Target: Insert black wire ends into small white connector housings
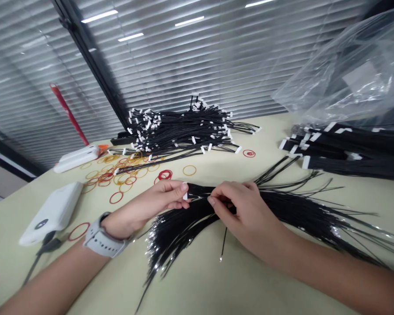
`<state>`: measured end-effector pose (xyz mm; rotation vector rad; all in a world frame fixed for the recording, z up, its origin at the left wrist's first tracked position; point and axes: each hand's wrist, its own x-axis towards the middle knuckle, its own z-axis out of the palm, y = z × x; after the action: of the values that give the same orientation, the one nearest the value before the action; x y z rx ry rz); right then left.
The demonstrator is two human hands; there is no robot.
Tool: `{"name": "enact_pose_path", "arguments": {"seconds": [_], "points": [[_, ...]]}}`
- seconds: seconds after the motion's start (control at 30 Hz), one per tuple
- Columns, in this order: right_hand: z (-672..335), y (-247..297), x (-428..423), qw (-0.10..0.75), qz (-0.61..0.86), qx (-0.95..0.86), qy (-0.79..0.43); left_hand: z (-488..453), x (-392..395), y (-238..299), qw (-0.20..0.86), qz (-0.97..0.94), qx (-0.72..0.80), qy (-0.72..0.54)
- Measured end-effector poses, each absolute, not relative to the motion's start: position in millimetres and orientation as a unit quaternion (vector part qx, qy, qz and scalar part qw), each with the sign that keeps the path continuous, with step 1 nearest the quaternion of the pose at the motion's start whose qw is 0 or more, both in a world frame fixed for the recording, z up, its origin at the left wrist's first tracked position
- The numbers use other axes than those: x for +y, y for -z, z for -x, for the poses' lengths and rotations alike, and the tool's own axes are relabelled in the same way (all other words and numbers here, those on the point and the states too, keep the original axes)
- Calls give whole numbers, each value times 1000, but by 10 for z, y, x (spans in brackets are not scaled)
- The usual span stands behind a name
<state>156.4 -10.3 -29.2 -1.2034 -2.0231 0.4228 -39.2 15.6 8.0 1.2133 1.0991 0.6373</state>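
Between the thumb and fingers of my left hand [167, 194] is a white connector [185, 191] with black wires running off to the right. My right hand [238, 203] pinches a thin black wire a little to the right of that connector; its tip is partly hidden by my fingers. Below both hands lies a thick bundle of loose black wires [180, 227] with shiny metal terminals at the left ends. One single wire [223, 245] hangs out of the bundle toward me. The bundle spreads on to the right under my right forearm.
A pile of black cables with white connectors [184, 127] lies at the back by the blinds. Rubber bands [114, 173], a white power bank [54, 212] with a plugged cable and another white device [77, 158] are left. Bundled cables [357, 153] and a clear plastic bag [348, 74] are right.
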Motion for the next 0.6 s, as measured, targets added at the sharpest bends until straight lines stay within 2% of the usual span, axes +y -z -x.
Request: {"name": "enact_pose_path", "arguments": {"seconds": [0.23, 0.6], "points": [[-1583, 297, -85, 371, 455, -795, -154, 393, 153, -82, 643, -525, 483, -279], [-1591, 322, 2, 404, 376, -833, -42, 397, 143, -68, 649, -500, 492, -293]]}}
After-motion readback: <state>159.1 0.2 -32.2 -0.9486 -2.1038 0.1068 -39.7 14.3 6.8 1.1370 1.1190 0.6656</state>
